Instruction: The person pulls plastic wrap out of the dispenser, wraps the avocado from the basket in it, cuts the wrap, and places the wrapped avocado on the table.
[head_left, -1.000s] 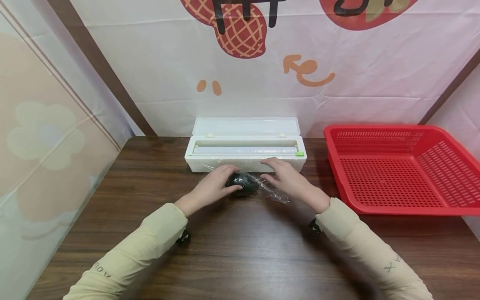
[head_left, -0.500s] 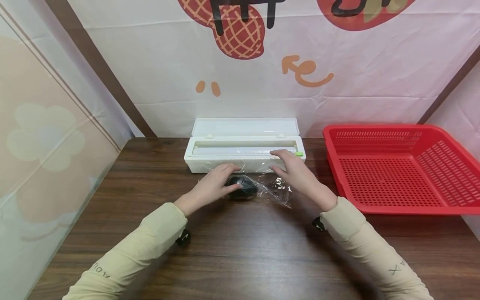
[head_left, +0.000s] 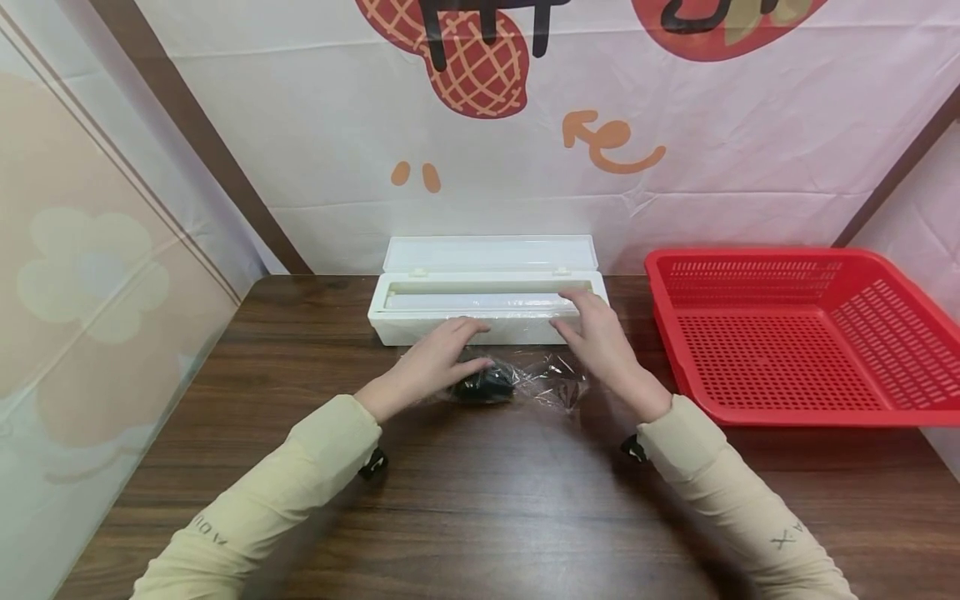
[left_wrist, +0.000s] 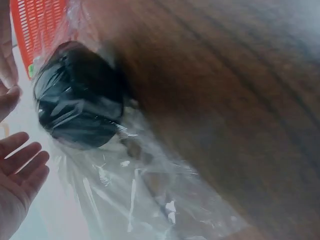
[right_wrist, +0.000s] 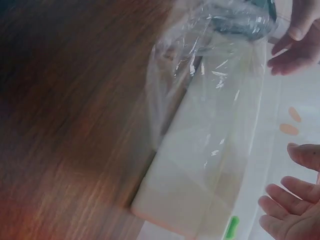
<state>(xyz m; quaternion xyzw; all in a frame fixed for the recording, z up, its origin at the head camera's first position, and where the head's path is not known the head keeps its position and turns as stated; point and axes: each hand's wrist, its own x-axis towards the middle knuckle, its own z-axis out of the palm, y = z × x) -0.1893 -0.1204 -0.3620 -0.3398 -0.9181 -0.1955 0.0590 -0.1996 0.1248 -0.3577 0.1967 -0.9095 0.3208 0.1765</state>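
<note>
since the earlier frame the right hand (head_left: 603,337) has shifted toward 1 o'clock; on my remote feed i see its fingers spread wide, gripping nothing i can make out. the left hand (head_left: 427,367), thumb and fingers also parted, is at 10 o'clock of the dark rounded thing (head_left: 486,388); i can't tell if it touches. that thing, sheathed in clear film (head_left: 555,383), sits at 6 o'clock of the opened white box (head_left: 393,325), i'd guess so the film reaches easily. the red basket (head_left: 810,416) stands toward 3 o'clock, probably to leave both hands room
</note>
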